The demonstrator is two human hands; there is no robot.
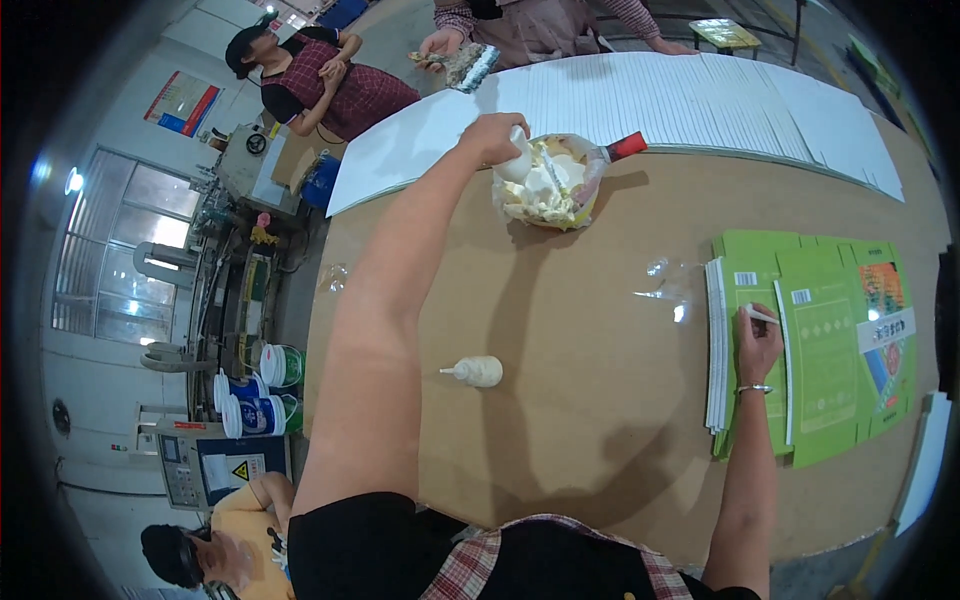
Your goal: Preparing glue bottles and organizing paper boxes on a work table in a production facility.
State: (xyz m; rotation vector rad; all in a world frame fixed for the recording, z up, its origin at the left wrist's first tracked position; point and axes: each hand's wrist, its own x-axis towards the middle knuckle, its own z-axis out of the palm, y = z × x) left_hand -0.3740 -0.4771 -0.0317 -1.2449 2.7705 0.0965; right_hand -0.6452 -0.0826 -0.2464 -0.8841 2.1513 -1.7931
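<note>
My left hand [490, 140] reaches to the far side of the table, closed around a white plastic bottle [515, 165]. That bottle is tilted against the rim of a tub of white paste [580, 213], whose sides are smeared. A brush with a red handle [627, 147] rests across the tub's right rim. Over the green printed boards [820, 350] at the right, my right hand [760, 348] pinches a small white pointed piece [762, 315], which looks like a nozzle cap. A second white squeeze bottle [480, 371] with a thin nozzle lies on the table between my arms.
White strips [640, 100] lie in a long row along the far edge. Across the table a co-worker's hand [440, 42] holds a wide, paste-covered brush [468, 68]. Two other people are at the left, near buckets [253, 413] and machinery. Clear tape [665, 285] sticks to the brown tabletop [590, 330].
</note>
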